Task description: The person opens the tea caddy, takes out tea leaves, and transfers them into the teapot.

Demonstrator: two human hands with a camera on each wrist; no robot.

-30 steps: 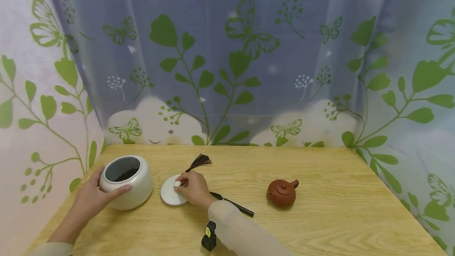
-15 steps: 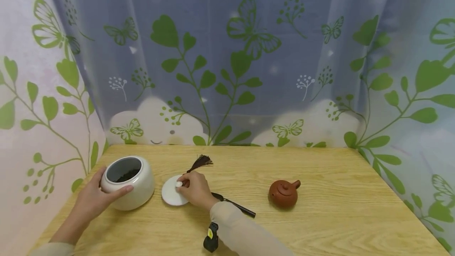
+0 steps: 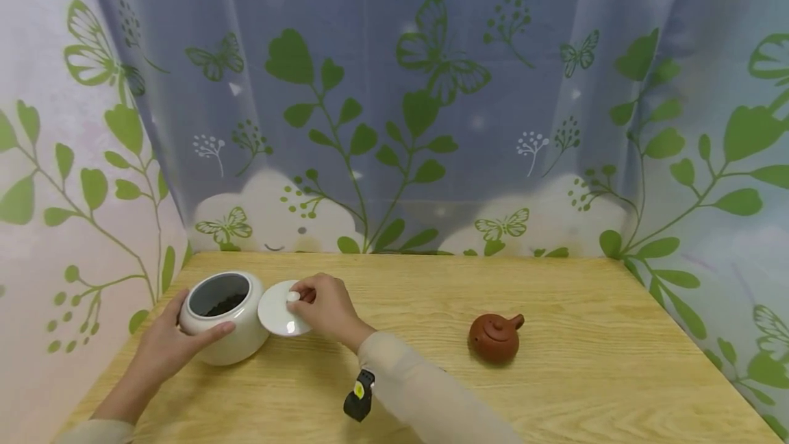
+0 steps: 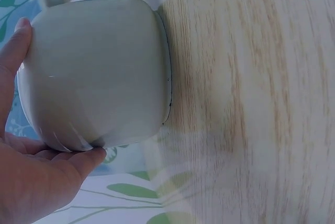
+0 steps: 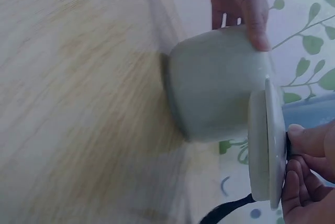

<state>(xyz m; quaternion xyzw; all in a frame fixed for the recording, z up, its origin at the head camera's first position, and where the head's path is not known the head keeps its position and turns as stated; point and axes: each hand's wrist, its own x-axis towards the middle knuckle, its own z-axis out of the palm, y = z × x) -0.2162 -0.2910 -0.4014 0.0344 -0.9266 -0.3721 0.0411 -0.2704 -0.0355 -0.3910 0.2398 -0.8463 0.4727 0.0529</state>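
Observation:
A white ceramic jar [image 3: 237, 341] with dark, loose contents [image 3: 227, 305] stands uncovered at the left of the table, tilted slightly in view. My left hand [image 3: 166, 344] holds its side, thumb toward the front and fingers around the back; the left wrist view shows the jar [image 4: 99, 72] close up. My right hand [image 3: 329, 307] pinches the knob of the white lid [image 3: 277, 314], raised beside the jar's right rim. In the right wrist view the lid [image 5: 275, 150] is seen edge-on, with a dark strip [image 5: 227, 211] below it.
A reddish-brown clay teapot [image 3: 494, 339] stands right of centre on the wooden table [image 3: 585, 375]. The right forearm [image 3: 425, 389] crosses the front and hides most of a dark-handled tool. A patterned curtain [image 3: 394, 177] hangs behind the table.
The lid has been lifted off the table and moved left and up toward the jar in my right hand. The dark tassel is out of sight. My left hand stays on the jar.

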